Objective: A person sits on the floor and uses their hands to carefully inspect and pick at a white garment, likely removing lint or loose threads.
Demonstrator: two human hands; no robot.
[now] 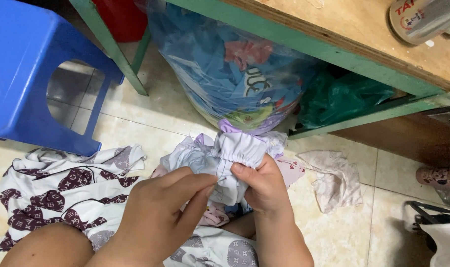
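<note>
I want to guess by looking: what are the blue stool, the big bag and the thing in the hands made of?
Stool: looks like moulded plastic, smooth with a dull shine.
Bag: thin clear plastic film, glossy and wrinkled, colours showing through.
Garment: soft pale cloth, probably woven or knit, gathered at an elastic-looking edge, pinched by the left hand and right hand.

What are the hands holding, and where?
Both the left hand and right hand pinch a pale lilac-white cloth garment at its gathered elastic edge.
</note>
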